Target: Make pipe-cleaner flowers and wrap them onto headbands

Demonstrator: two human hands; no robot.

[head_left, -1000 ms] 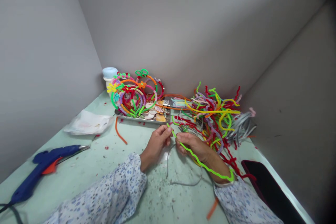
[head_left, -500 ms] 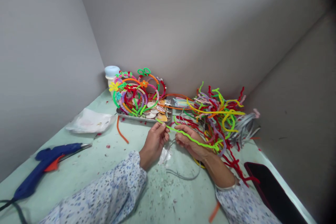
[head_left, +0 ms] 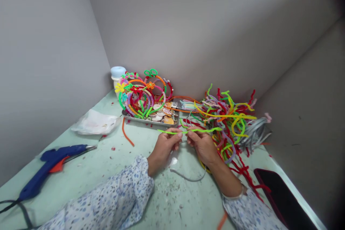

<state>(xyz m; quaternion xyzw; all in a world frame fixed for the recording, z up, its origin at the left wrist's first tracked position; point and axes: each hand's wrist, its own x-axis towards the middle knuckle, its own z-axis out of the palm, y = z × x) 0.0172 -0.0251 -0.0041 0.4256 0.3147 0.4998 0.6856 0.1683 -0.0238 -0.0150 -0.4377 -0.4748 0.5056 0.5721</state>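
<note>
Noted lime-green pipe cleaner (head_left: 206,130) held roughly level between both hands, above green table (head_left: 107,187), just this side of metal tray (head_left: 151,122). Recorded left hand (head_left: 165,147) with thumb and fingers closed on it near one end, short tip projecting; right hand (head_left: 203,147) likewise pinched closed, longer part extending rightward over edge of tangled pipe-cleaner pile (head_left: 238,122). Observed thin grey cord (head_left: 188,179) looping on table below hands; cannot tell whether touched by fingers. Found pile crowding right hand and forearm, with red strands reaching toward dark phone (head_left: 283,194), and grey bundle (head_left: 254,133) at its far right. Logged colourful hoops (head_left: 134,81) heaped over left part of tray, partly hiding flat pieces (head_left: 168,119) inside; blue-lidded jar (head_left: 118,72) behind them. Located packet of pastel sticks (head_left: 188,105) between tray and pile. Listed at left: plastic bag (head_left: 94,122), curved orange stem (head_left: 126,134) and, nearer, blue glue gun (head_left: 63,151) lying well apart from hands. Spotted orange scrap (head_left: 222,221) beside right sleeve.
</note>
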